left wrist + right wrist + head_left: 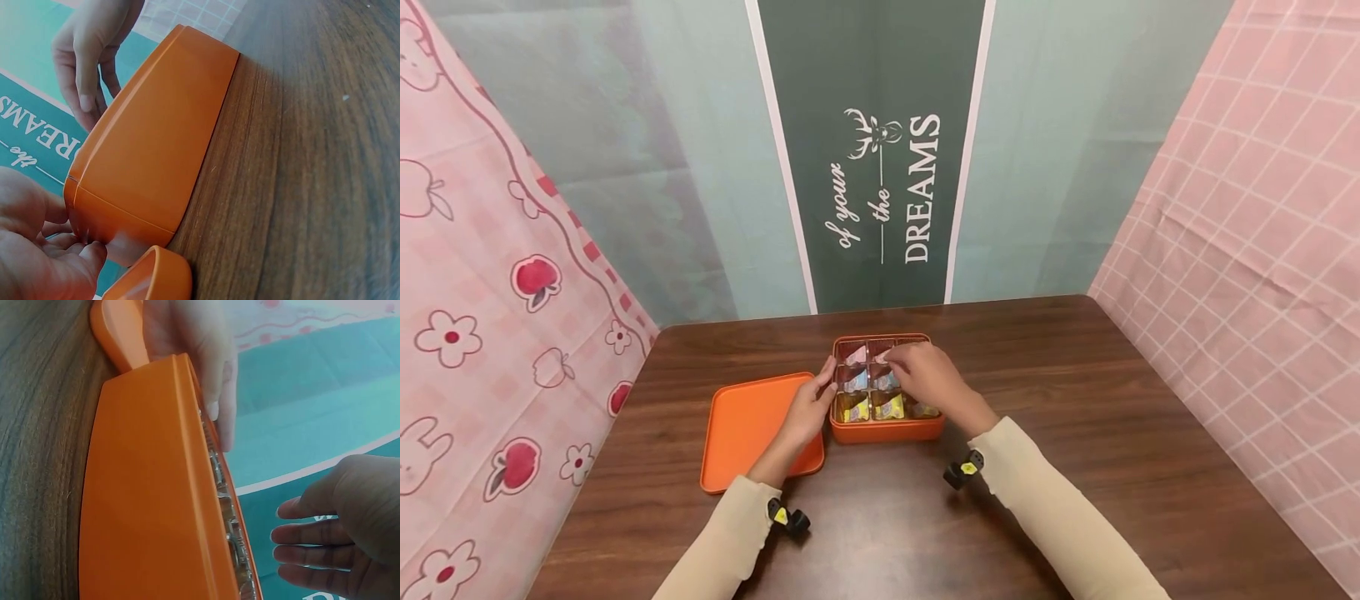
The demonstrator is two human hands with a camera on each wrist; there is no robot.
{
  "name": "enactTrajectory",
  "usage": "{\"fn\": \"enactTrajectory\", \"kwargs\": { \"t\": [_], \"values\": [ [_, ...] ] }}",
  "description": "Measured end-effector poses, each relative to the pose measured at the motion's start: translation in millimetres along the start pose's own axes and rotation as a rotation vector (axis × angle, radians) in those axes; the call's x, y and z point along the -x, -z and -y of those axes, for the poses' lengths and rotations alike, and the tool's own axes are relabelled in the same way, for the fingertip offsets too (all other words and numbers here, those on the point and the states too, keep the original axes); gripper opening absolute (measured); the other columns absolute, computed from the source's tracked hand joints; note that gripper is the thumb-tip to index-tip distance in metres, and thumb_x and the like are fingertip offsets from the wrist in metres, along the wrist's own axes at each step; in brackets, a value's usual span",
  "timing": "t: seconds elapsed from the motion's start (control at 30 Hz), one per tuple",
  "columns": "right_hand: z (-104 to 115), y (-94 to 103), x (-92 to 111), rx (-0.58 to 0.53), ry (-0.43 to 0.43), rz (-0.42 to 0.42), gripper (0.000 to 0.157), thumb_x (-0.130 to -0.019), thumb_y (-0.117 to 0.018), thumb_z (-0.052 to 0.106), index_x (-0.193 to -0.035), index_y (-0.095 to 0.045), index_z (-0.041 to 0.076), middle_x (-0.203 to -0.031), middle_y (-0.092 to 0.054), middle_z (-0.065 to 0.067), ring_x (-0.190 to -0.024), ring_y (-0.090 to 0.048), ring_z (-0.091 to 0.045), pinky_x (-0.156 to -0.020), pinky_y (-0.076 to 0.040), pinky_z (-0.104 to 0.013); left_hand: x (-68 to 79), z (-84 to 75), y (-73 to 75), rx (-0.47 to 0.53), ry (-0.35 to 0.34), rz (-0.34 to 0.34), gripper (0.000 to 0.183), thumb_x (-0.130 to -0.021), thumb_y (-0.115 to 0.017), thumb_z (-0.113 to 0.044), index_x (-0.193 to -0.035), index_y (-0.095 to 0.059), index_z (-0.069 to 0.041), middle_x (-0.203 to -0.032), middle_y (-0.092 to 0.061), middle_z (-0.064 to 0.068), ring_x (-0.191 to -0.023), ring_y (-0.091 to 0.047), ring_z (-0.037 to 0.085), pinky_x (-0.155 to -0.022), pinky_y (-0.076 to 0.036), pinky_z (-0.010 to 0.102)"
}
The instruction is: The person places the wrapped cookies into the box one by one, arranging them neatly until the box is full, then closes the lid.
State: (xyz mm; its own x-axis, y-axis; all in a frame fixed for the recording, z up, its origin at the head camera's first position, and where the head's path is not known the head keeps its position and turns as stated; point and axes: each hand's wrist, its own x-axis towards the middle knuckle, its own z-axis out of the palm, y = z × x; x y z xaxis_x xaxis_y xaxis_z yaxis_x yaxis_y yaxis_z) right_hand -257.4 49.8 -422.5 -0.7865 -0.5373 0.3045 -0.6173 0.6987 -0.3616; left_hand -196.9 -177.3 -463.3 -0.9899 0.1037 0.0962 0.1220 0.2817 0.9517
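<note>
An orange box (887, 432) stands on the table, its inside divided into several square compartments. In the head view pink packets (855, 356) lie along the back, blue packets (853, 381) in the middle and yellow packets (889, 407) in front. My left hand (808, 410) rests against the box's left side, fingers fairly straight at the rim. Over the back and right compartments hovers my right hand (928, 377), hiding some of them. In the right wrist view that right hand's fingers (312, 555) are spread loosely, with nothing seen between them.
To the left of the box lies a flat orange lid (752, 425), partly under my left forearm. Both stand on a dark wood table (1037, 358). Behind it hangs a green cloth (880, 50) with white lettering; pink cloths hang at both sides.
</note>
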Motion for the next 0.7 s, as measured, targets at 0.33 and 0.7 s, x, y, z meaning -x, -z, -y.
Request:
{"fn": "enactTrajectory", "kwargs": {
  "t": [0.33,0.7],
  "values": [
    [-14,5.0,18,-0.039,-0.074,-0.029,0.018,-0.094,-0.072,0.013,-0.111,-0.079,0.008,-0.1,-0.077,-0.005,-0.077,-0.065,-0.016,-0.074,-0.059,-0.036,-6.0,18.9,-3.8,0.01,0.001,-0.035,0.05,-0.107,-0.045,-0.001,-0.155,-0.033,0.002,-0.165,-0.025,0.011,-0.153,-0.019,0.027,-0.122,-0.018,0.048],
    [-38,5.9,27,-0.073,-0.146,-0.03,0.018,-0.095,-0.07,0.009,-0.11,-0.079,0.004,-0.102,-0.077,-0.009,-0.085,-0.069,-0.019,-0.079,-0.06,-0.041,-4.6,17.9,-5.3,-0.015,0.003,-0.036,0.05,-0.107,-0.046,-0.001,-0.155,-0.033,0.002,-0.165,-0.025,0.012,-0.153,-0.02,0.027,-0.121,-0.02,0.048]
  ]
}}
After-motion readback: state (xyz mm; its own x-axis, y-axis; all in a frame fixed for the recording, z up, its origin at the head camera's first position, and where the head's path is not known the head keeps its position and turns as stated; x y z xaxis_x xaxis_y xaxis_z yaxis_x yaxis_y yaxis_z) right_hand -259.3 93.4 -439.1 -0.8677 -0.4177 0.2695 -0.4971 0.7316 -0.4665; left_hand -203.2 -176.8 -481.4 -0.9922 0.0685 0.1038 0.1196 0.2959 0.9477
